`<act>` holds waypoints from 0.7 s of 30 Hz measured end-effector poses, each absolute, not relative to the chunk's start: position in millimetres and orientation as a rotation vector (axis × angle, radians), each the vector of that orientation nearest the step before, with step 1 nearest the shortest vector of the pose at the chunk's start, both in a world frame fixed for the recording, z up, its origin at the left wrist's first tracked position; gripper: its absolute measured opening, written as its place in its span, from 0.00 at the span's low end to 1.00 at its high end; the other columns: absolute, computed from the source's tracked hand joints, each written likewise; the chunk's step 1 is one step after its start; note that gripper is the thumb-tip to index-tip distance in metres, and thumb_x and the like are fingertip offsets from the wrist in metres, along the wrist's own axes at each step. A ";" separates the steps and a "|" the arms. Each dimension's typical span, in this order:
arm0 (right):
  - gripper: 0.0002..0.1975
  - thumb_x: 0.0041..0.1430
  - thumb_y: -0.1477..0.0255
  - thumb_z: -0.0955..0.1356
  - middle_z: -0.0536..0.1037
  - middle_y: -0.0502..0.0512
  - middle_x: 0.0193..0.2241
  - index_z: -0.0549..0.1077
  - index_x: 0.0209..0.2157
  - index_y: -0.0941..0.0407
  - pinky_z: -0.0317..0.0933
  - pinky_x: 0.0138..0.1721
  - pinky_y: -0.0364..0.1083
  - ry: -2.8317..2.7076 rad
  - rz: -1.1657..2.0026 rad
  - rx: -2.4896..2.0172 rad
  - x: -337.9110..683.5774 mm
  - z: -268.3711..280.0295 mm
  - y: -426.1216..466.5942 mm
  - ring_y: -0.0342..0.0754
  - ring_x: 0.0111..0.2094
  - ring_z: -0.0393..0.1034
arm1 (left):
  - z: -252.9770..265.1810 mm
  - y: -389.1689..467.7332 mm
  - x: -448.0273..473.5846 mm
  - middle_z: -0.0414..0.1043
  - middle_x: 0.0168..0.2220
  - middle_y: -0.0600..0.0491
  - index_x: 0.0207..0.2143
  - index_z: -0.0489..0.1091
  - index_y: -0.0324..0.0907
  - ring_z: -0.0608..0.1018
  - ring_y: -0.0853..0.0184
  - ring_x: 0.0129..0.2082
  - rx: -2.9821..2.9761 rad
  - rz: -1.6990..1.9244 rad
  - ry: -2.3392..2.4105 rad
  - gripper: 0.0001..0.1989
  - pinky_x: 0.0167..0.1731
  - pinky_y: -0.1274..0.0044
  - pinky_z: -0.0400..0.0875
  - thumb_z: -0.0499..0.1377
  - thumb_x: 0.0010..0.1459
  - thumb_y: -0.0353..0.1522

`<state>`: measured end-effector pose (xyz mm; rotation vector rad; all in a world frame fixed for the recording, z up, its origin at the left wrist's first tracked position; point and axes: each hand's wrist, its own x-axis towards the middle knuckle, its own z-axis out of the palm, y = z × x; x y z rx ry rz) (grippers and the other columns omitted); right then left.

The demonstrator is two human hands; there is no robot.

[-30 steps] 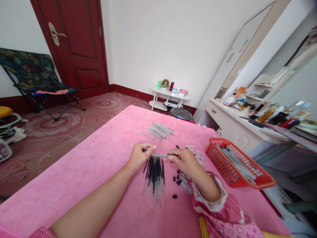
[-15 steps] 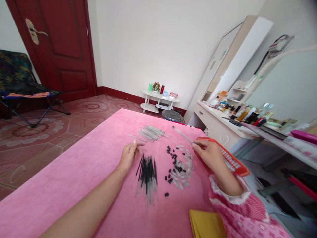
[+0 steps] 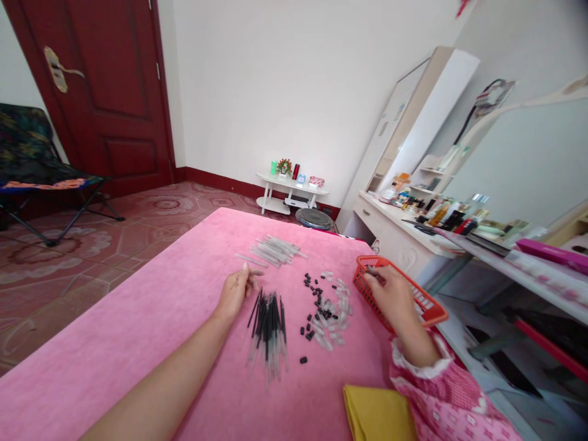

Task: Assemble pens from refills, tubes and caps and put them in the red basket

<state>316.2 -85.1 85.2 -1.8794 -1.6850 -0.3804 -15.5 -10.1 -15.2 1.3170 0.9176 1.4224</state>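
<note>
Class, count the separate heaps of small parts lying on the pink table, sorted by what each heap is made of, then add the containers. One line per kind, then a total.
Heap of black-filled refills: 1
Heap of clear tubes: 1
Mixed heap of black and clear caps: 1
Red basket: 1
Total: 4

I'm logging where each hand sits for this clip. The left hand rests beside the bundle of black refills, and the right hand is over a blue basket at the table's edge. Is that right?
Not quite: the basket is red-orange, not blue, as the head view shows. The rest holds: the left hand rests beside the bundle of black refills, and the right hand is over the basket at the table's edge.
</note>
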 end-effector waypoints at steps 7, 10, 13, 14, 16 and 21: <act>0.08 0.56 0.73 0.62 0.74 0.54 0.32 0.74 0.33 0.55 0.58 0.37 0.43 -2.016 -0.009 -1.581 223.7 33.8 -83.1 0.46 0.34 0.67 | -16.1 -9.5 -16.6 0.65 0.17 0.54 0.31 0.74 0.34 0.61 0.75 0.14 1.169 1.505 0.921 0.31 0.16 0.80 0.51 0.48 0.54 0.53; 0.09 0.58 0.74 0.61 0.73 0.53 0.30 0.73 0.31 0.56 0.57 0.36 0.43 -2.011 0.060 -1.523 219.4 15.1 -83.7 0.46 0.33 0.67 | -16.1 -8.9 -15.5 0.66 0.17 0.54 0.31 0.74 0.34 0.61 0.75 0.13 1.150 1.530 0.923 0.32 0.15 0.80 0.51 0.47 0.53 0.54; 0.10 0.58 0.73 0.61 0.73 0.53 0.29 0.73 0.30 0.56 0.57 0.35 0.43 -1.998 0.092 -1.505 221.8 6.2 -84.0 0.46 0.32 0.67 | -17.7 -7.1 -14.2 0.67 0.17 0.53 0.30 0.74 0.34 0.63 0.75 0.14 1.171 1.530 0.924 0.32 0.16 0.80 0.52 0.47 0.53 0.54; 0.10 0.58 0.73 0.61 0.73 0.53 0.29 0.73 0.30 0.56 0.57 0.35 0.43 -1.993 0.094 -1.502 222.1 5.4 -84.4 0.46 0.32 0.67 | -18.3 -6.5 -14.0 0.67 0.17 0.53 0.30 0.74 0.34 0.63 0.74 0.14 1.172 1.527 0.926 0.32 0.16 0.80 0.52 0.47 0.53 0.54; 0.10 0.58 0.73 0.61 0.73 0.53 0.29 0.73 0.30 0.55 0.57 0.35 0.42 -1.977 0.089 -1.495 221.5 5.6 -85.6 0.45 0.32 0.67 | -19.3 -5.5 -13.8 0.67 0.16 0.53 0.30 0.74 0.34 0.62 0.75 0.14 1.169 1.521 0.929 0.32 0.16 0.80 0.52 0.48 0.52 0.54; 0.10 0.59 0.72 0.61 0.72 0.52 0.28 0.73 0.30 0.55 0.57 0.34 0.42 -1.946 0.064 -1.463 219.3 8.2 -85.1 0.45 0.31 0.67 | -20.8 -3.8 -14.4 0.67 0.17 0.52 0.31 0.74 0.33 0.62 0.74 0.14 1.182 1.516 0.939 0.33 0.16 0.80 0.52 0.47 0.53 0.54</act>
